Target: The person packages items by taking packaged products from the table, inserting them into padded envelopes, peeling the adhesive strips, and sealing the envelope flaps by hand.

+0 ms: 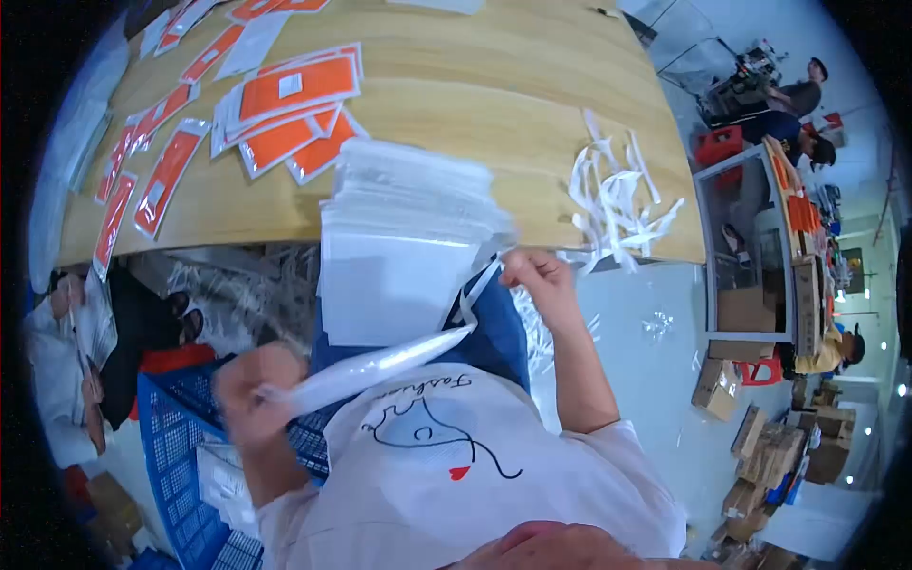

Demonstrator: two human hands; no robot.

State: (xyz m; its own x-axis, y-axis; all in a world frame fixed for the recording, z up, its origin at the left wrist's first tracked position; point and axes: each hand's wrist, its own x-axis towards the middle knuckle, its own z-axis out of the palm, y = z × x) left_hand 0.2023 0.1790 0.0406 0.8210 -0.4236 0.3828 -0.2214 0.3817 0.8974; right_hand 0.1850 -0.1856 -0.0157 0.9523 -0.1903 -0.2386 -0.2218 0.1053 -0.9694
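My left hand, blurred by motion, grips one end of a white plastic mailing bag and holds it slanted in front of my shirt. My right hand pinches a narrow white strip near the table edge. The strip runs down to the bag's far end; whether it is still stuck there I cannot tell. Beyond the bag, a thick stack of white plastic bags lies partly on the table and hangs over its edge towards my lap.
Loose white strips are strewn at the table's right. Orange-fronted packets lie at the left. A blue plastic crate with white packets stands beside me at left. Another person's hands show at far left. Cardboard boxes are piled right.
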